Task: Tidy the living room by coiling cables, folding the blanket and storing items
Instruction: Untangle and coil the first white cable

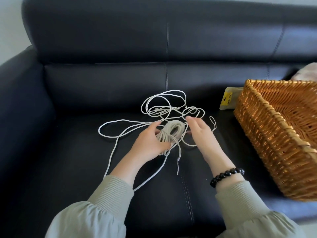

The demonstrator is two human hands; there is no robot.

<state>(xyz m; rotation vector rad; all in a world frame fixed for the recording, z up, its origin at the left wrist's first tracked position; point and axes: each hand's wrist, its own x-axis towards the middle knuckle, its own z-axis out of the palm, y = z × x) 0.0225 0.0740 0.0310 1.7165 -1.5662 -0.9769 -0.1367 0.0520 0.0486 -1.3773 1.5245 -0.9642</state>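
Cable (169, 127), white: part-wound bundle over sofa seat (77, 152), loose loops lying around it. Left hand (151, 143): fingers and thumb curled round the bundle. Right hand (200, 133): fingers nearly straight, close together, tips at loose strands; whether they pinch one cannot be told. Wicker basket (274, 134): apart, rightward.
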